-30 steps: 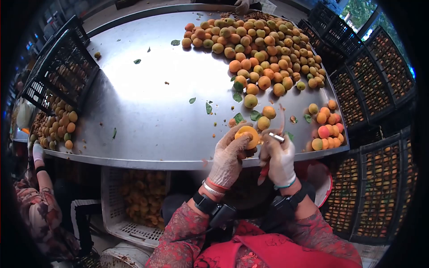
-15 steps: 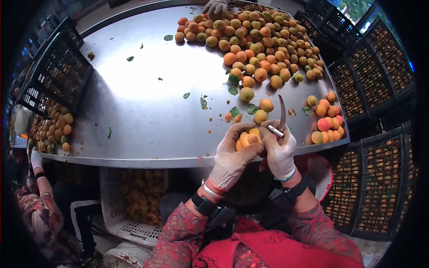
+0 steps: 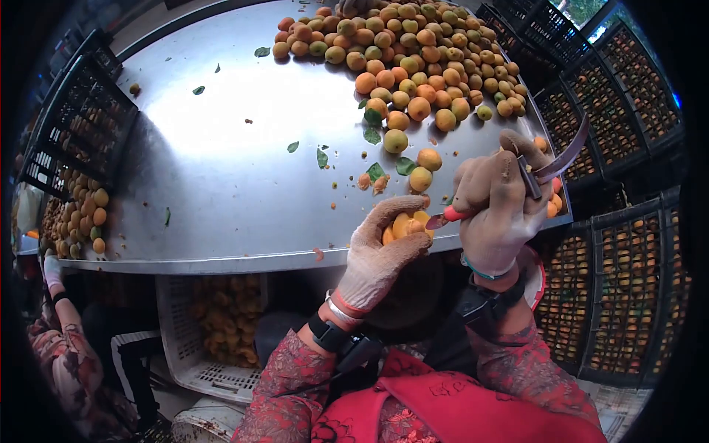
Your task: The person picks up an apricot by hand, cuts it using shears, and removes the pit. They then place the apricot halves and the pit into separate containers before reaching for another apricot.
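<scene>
As the head view shows, a cut apricot [image 3: 408, 224] is grasped in the gloved left hand [image 3: 385, 246] by the metal table [image 3: 221, 184]'s near edge | curved-bladed knife [image 3: 570, 156] is clenched in the right hand [image 3: 496, 198] | apricot judged light, soft, slippery, easily bruised | best held lightly by skin sides

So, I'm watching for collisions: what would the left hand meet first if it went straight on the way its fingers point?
Probably the red end of the tool held in the right hand, though depth is unclear.
</scene>
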Motion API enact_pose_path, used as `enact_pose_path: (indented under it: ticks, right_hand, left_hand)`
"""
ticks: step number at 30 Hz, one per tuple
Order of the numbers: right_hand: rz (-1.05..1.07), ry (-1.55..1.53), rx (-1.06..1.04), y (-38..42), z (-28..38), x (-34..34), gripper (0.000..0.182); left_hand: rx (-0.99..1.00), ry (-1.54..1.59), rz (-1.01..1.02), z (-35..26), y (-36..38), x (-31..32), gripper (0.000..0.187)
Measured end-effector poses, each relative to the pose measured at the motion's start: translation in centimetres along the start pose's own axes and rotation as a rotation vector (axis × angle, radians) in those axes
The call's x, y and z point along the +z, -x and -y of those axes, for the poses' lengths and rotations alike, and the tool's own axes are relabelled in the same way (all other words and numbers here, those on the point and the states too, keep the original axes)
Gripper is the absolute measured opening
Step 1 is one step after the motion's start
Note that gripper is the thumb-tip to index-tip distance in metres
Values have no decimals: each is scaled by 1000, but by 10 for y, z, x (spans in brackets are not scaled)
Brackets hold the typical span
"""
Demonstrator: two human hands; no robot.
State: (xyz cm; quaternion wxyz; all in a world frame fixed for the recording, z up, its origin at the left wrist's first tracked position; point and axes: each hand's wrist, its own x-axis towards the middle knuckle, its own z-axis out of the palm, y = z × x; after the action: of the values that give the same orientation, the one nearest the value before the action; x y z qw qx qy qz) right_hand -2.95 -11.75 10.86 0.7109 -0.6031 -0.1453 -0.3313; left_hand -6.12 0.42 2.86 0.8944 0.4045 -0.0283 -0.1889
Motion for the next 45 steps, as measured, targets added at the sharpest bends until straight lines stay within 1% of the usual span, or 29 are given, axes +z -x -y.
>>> enact_pose_path:
  ticks: [1, 4, 7, 8, 9, 10, 12, 14, 15, 16, 18, 19, 20, 22, 24, 25, 27, 28, 29, 30, 32, 34, 36, 37, 38, 39, 40, 42, 45]
  right_hand:
    - [27, 38, -88, 2, -6, -1, 26]
    - [34, 93, -146, 7, -8, 0, 27]
    - [65, 143, -169, 9, -7, -2, 28]
    - [65, 144, -170, 10, -8, -2, 28]
    - [85, 160, -221, 10, -10, -1, 28]
    - [105, 176, -272, 12, -10, 0, 29]
    - [110, 145, -227, 13, -9, 3, 29]
    - [95, -36, -131, 10, -10, 3, 28]
    - [10, -85, 5, 9, -6, 4, 28]
    - [9, -86, 6, 11, -11, 4, 28]
    - [39, -306, 24, 15, -25, 1, 28]
    - [88, 117, 18, 20, -22, -1, 43]
    - [132, 541, 13, 26, -19, -2, 59]
    - [170, -390, 86, 21, -29, -5, 35]
    - [91, -320, 177, 11, -17, -3, 25]
    - [91, -319, 178, 10, -17, -1, 25]
    - [-58, -51, 258, 7, -18, 5, 14]
    - [-137, 84, 295, 6, -18, 6, 16]
    - [-97, -65, 356, 5, -17, 3, 15]
    - [-102, -65, 354, 5, -19, 0, 15]
    - [-271, -369, 606, 7, -24, -5, 15]
    - [-298, -341, 598, 8, -22, -5, 18]
    - [-296, -426, 652, 7, -24, -12, 16]
    - [-299, -426, 645, 7, -24, -13, 16]
    - [-327, -468, 681, 7, -25, -13, 10]
    - [-355, -511, 717, 6, -25, -14, 14]
    - [-359, -512, 711, 7, -25, -14, 14]
    - [-406, -482, 782, 8, -27, -15, 14]
    - [-353, -573, 833, 14, -37, -25, 13]
  left_hand:
    - [1, 0, 0, -1, 1, 1, 44]
    - [25, -42, -20, -2, 2, 3, 42]
    - [89, -117, -25, 0, 3, 5, 42]
    - [151, -167, -32, 2, 3, 5, 41]
    - [213, -218, -39, 3, 4, 5, 41]
    - [211, -218, -38, 3, 5, 6, 41]
    - [173, -237, -55, 1, 8, 7, 41]
    - [142, -181, -53, -1, 9, 7, 40]
    - [118, -123, -47, -1, 10, 7, 39]
    - [117, -124, -47, 0, 10, 6, 39]
    - [98, -54, -53, 5, 8, 5, 39]
    - [99, -55, -52, 7, 7, 3, 39]
    - [130, -140, -49, 8, 7, 0, 38]
    - [162, -228, -50, 8, 6, -4, 38]
    - [125, -233, -39, 4, 6, -3, 38]
    - [124, -231, -40, 2, 6, -2, 38]
    - [155, -133, -3, -1, 5, 0, 37]
    - [154, -134, 1, -1, 4, 0, 37]
    - [162, -159, 5, 0, 4, 0, 37]
    - [169, -184, 9, 0, 4, -1, 37]
    - [147, -175, 18, 3, 4, -4, 38]
    - [132, -166, 24, 4, 4, -5, 38]
    - [221, -311, 19, 3, 5, -3, 39]
    - [222, -311, 26, 3, 5, -3, 39]
    - [231, -341, 34, 2, 6, -2, 39]
    - [241, -370, 43, 0, 6, -2, 40]
    - [241, -372, 50, -1, 6, -1, 40]
    - [268, -414, 69, -3, 6, -1, 39]
    - [261, -449, 97, -4, 7, -4, 38]
